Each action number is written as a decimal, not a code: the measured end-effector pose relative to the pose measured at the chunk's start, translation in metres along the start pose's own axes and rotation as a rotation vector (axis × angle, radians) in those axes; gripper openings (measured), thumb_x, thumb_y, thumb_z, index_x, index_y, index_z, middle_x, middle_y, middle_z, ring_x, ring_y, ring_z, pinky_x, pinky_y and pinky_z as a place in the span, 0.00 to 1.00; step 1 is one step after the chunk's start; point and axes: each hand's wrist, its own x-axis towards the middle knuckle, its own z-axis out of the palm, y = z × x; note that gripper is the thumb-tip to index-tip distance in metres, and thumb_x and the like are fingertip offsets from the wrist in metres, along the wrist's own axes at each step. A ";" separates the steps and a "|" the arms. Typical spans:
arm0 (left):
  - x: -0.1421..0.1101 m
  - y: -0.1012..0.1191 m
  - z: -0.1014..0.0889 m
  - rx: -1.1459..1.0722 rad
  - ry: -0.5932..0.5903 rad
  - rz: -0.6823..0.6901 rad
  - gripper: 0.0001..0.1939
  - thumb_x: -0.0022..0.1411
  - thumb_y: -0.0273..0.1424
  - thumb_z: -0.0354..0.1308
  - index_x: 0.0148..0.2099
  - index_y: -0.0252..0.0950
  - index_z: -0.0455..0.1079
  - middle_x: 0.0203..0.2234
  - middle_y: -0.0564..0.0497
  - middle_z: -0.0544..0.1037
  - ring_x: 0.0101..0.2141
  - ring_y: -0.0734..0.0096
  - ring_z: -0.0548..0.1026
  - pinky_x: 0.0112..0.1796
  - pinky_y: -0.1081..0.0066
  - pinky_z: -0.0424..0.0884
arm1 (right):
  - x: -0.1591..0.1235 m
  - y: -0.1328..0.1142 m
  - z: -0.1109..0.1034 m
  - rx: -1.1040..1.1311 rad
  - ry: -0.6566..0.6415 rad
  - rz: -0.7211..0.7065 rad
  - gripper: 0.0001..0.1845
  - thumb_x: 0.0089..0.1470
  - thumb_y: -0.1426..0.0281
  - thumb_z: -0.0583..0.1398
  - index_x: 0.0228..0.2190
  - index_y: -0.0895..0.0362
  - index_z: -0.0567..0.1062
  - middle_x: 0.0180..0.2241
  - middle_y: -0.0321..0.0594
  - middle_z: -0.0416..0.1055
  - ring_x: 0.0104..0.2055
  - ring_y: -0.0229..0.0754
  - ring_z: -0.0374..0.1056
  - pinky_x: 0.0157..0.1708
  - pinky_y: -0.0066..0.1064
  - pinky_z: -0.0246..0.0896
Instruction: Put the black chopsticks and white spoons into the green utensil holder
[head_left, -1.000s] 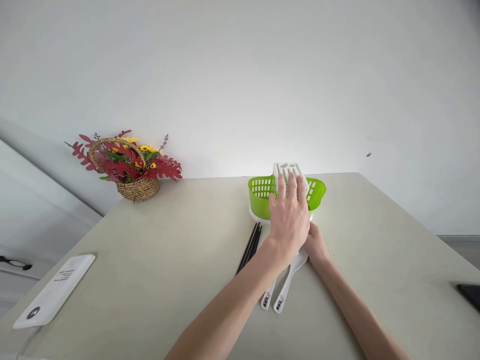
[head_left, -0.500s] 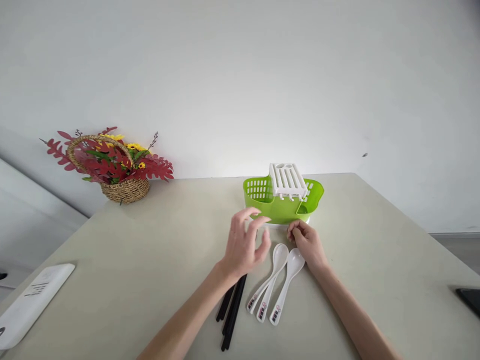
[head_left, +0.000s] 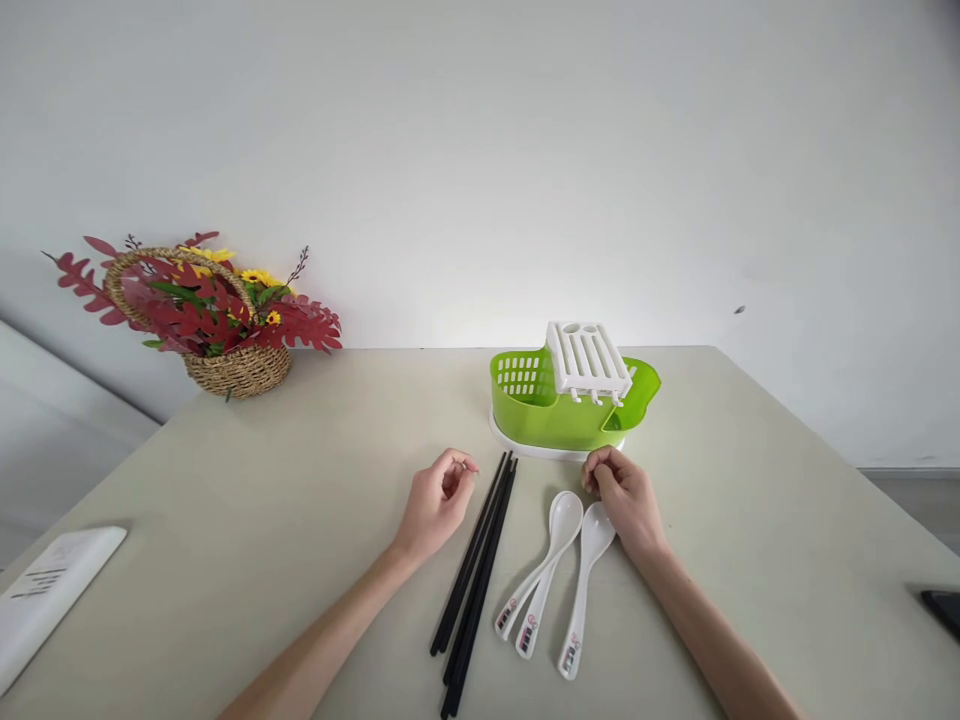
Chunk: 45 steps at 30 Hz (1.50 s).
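My left hand [head_left: 441, 497] rests on the table with its fingers curled in, holding nothing that shows. Just right of it lie several black chopsticks [head_left: 480, 575], side by side and slightly fanned. My right hand [head_left: 626, 497] is closed in a loose fist, with nothing visible in it, beside the bowl of the rightmost white spoon [head_left: 581, 590]. Two more white spoons [head_left: 541, 580] overlap to the left of that one. Behind both hands stands a green cutlery basket [head_left: 559, 425] on a white base, with a slotted white holder [head_left: 591, 358] across its top.
A wicker basket of artificial flowers [head_left: 236, 372] stands at the back left, near the wall. A white flat box-like object [head_left: 56, 590] lies at the left edge. Part of a dark object [head_left: 941, 608] shows at the right edge of the table [head_left: 750, 520].
My left hand has come down and left from above the chopsticks, and its fingers have curled in. The right hand stays beside the spoons. The view has shifted slightly.
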 end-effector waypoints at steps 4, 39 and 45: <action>0.000 0.001 0.000 -0.009 -0.010 -0.027 0.10 0.69 0.36 0.53 0.38 0.37 0.69 0.20 0.60 0.61 0.22 0.76 0.57 0.24 0.74 0.53 | -0.002 -0.001 -0.001 0.013 0.004 0.013 0.06 0.50 0.69 0.54 0.25 0.52 0.70 0.24 0.33 0.69 0.27 0.39 0.61 0.29 0.31 0.53; -0.001 -0.003 -0.002 0.014 -0.111 -0.025 0.10 0.72 0.36 0.51 0.41 0.37 0.71 0.21 0.59 0.62 0.22 0.76 0.59 0.24 0.75 0.53 | 0.001 -0.008 0.001 0.005 0.026 0.016 0.05 0.49 0.69 0.55 0.25 0.53 0.71 0.23 0.34 0.69 0.27 0.40 0.62 0.28 0.31 0.54; -0.001 -0.002 -0.001 0.021 -0.109 -0.014 0.10 0.72 0.36 0.52 0.41 0.37 0.71 0.22 0.59 0.63 0.23 0.76 0.60 0.25 0.75 0.54 | 0.001 -0.007 0.001 0.005 0.020 0.014 0.05 0.49 0.69 0.55 0.25 0.52 0.71 0.23 0.34 0.69 0.27 0.40 0.62 0.29 0.32 0.54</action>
